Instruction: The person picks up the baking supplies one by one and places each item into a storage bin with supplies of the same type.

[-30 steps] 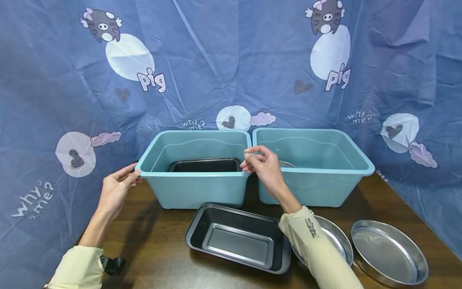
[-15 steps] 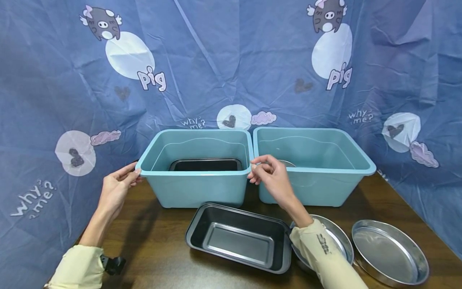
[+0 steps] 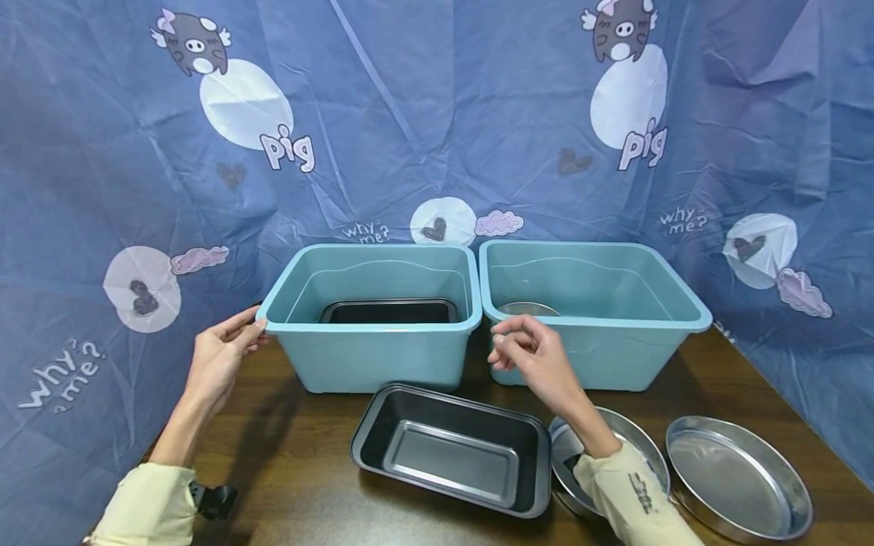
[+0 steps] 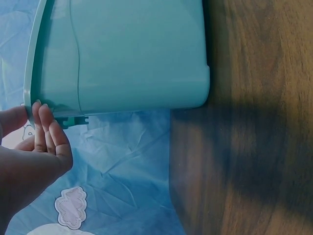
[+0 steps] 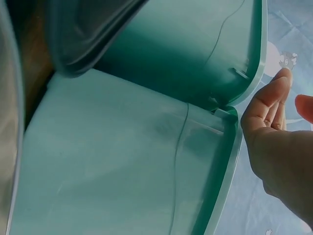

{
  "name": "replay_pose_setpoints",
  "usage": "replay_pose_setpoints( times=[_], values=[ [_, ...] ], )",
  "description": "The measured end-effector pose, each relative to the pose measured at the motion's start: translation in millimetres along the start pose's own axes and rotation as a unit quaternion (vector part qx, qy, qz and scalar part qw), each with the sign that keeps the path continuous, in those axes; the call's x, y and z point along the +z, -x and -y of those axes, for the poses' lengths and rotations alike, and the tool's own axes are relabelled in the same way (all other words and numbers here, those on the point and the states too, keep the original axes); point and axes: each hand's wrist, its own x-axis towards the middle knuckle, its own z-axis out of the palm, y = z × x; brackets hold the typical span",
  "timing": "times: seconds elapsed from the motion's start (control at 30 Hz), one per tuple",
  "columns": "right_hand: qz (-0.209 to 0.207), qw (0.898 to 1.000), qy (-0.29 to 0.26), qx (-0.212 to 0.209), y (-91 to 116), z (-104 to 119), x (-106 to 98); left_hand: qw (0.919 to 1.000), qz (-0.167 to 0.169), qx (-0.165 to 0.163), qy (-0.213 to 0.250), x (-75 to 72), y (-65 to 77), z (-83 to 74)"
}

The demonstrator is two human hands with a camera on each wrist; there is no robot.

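Observation:
At the front left corner of the left blue-green plastic bin (image 3: 382, 360), my left hand (image 3: 218, 362) pinches the rim between thumb and fingers; the left wrist view shows the fingertips tucked under the lip. My right hand (image 3: 536, 362) hovers before the front left corner of the right blue-green bin (image 3: 608, 355), fingers loosely bent and holding nothing. In the right wrist view the thumb (image 5: 304, 106) stands apart from the fingers. Inside the left bin lies a dark rectangular pan (image 3: 392, 312). A round metal edge (image 3: 529, 309) shows in the right bin, mostly hidden by its front wall.
A dark loaf pan (image 3: 451, 461) sits on the wooden table (image 3: 293, 485) before the bins. Right of it are two round metal cake pans, one (image 3: 642, 440) partly under my right sleeve, the other (image 3: 737, 478) farther right. A blue printed cloth (image 3: 437, 121) hangs behind.
My right hand has drawn back from the left bin's front right corner, moving right and toward me. The left hand stays on the rim.

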Motion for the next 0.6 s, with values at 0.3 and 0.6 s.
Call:
replay_pose_setpoints(
  times=[0.3,0.6],
  values=[
    [0.011,0.999,0.022,0.027,15,-5,-7,1.0,0.002,-0.006,-0.005,-1.3,-2.4,1.9],
    [0.006,0.998,0.04,0.05,28,-13,-12,1.0,0.002,-0.001,0.008,-1.1,-1.4,2.7]
  ],
)
